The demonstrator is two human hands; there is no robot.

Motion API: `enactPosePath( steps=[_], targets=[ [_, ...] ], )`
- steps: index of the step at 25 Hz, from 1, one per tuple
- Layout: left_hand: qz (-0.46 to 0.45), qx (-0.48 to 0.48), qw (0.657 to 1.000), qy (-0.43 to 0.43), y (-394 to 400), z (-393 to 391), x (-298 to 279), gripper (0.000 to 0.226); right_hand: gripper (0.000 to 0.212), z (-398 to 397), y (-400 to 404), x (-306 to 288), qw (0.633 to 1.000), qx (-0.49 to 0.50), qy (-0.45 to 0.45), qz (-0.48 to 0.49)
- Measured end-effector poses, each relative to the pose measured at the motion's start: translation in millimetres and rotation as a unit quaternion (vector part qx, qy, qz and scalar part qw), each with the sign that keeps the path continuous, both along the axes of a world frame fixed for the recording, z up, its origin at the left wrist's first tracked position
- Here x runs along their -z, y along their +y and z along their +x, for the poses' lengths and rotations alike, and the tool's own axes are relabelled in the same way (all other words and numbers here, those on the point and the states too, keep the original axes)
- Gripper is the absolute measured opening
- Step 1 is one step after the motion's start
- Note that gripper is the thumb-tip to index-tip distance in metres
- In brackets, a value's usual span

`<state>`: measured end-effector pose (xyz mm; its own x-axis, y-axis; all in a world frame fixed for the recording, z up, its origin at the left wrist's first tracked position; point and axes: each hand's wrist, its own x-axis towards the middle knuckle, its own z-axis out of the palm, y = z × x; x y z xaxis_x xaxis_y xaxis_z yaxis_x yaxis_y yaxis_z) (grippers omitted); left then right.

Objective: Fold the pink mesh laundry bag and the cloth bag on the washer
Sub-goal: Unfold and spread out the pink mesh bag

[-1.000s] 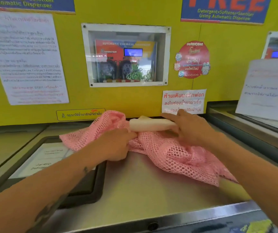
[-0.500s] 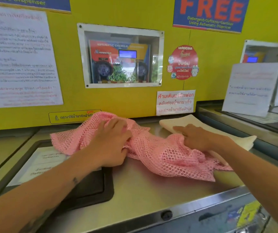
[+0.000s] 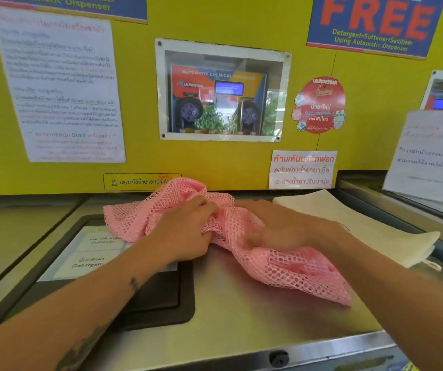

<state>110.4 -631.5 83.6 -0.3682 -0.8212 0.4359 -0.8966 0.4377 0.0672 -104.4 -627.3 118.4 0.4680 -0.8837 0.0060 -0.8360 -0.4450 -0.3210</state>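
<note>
The pink mesh laundry bag (image 3: 290,266) lies crumpled across the steel top of the washer (image 3: 241,311). My left hand (image 3: 185,231) grips a bunch of the mesh near its middle. My right hand (image 3: 276,226) rests flat on the mesh just to the right, fingers pointing left toward the left hand. The cream cloth bag (image 3: 349,223) lies flat and folded on the washer's right side, behind my right forearm, and neither hand touches it.
A black-framed detergent drawer lid (image 3: 159,298) with a white label sits under my left forearm. The yellow wall (image 3: 140,103) with notices and a dispenser window rises right behind the washer. A neighbouring machine with a paper sign (image 3: 429,156) stands to the right.
The cloth bag left my right hand and now lies flat on the right side. My right hand came onto the pink mesh, close to the left hand, which has bunched the mesh.
</note>
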Motion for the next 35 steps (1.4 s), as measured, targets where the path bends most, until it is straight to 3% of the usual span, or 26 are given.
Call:
enactPosePath(
  steps=[2, 7, 9, 10, 11, 12, 14, 17, 20, 23, 25, 27, 28, 30, 33, 35],
  targets=[
    [0.005, -0.017, 1.0, 0.01, -0.8, 6.1, 1.5, 0.035, 0.083, 9.2, -12.5, 11.8, 0.997, -0.008, 0.069, 0.023],
    [0.06, -0.019, 0.992, 0.109, 2.1, 21.3, -2.8, 0.046, 0.026, -2.6, -44.8, 2.1, 0.982, 0.098, 0.094, -0.13],
    [0.019, -0.008, 0.985, 0.17, 1.1, 22.8, -8.9, 0.042, 0.043, -1.2, -51.4, 5.9, 0.985, 0.088, 0.014, -0.148],
    [-0.002, -0.018, 0.983, 0.182, -1.8, 24.8, -10.7, 0.04, 0.054, 2.3, -50.9, 9.5, 0.991, 0.058, -0.062, -0.103],
    [0.0, -0.038, 0.984, 0.174, -5.2, 27.4, -11.3, 0.041, 0.061, 7.4, -46.3, 13.5, 0.991, 0.016, -0.125, -0.052],
    [0.031, -0.068, 0.987, 0.144, -8.1, 29.4, -10.6, 0.046, 0.067, 12.9, -44.0, 18.3, 0.991, -0.024, -0.128, -0.019],
    [0.134, -0.121, 0.982, 0.049, -11.7, 30.7, -4.7, 0.065, 0.068, 20.0, -44.0, 30.2, 0.995, -0.081, -0.033, -0.041],
    [0.164, -0.123, 0.978, 0.036, -14.7, 27.3, 0.3, 0.074, 0.033, 16.3, -56.4, 39.6, 0.985, -0.117, -0.04, -0.123],
    [0.082, -0.089, 0.988, 0.093, -11.1, 24.0, -8.1, 0.066, 0.022, 1.7, -64.4, 20.0, 0.965, -0.015, -0.113, -0.236],
    [0.038, -0.006, 0.989, 0.144, -3.3, 15.7, -12.3, 0.045, 0.023, -14.9, -57.6, -6.6, 0.916, 0.119, -0.235, -0.302],
    [0.048, 0.033, 0.979, 0.196, 2.1, 4.3, -15.1, 0.028, 0.029, -15.4, -51.9, -14.1, 0.914, 0.139, -0.329, -0.194],
    [0.05, 0.046, 0.977, 0.202, 3.6, -5.4, -16.2, 0.016, 0.032, -9.6, -43.6, -13.2, 0.908, 0.086, -0.409, 0.01],
    [0.061, 0.051, 0.978, 0.19, 3.6, -8.7, -15.2, 0.017, 0.045, -6.9, -37.3, -11.2, 0.91, 0.054, -0.403, 0.083],
    [0.096, 0.067, 0.979, 0.167, 2.5, -10.4, -10.4, 0.019, 0.071, -4.2, -27.7, -3.3, 0.94, 0.003, -0.311, 0.142],
    [0.107, 0.073, 0.975, 0.182, 3.2, -8.5, -3.8, 0.022, 0.086, 6.1, -20.7, 15.3, 0.987, 0.0, -0.141, 0.081],
    [0.087, 0.06, 0.971, 0.215, 3.4, -9.3, -4.0, 0.018, 0.081, 16.9, -22.1, 29.9, 0.995, -0.003, -0.096, 0.009]
  ],
)
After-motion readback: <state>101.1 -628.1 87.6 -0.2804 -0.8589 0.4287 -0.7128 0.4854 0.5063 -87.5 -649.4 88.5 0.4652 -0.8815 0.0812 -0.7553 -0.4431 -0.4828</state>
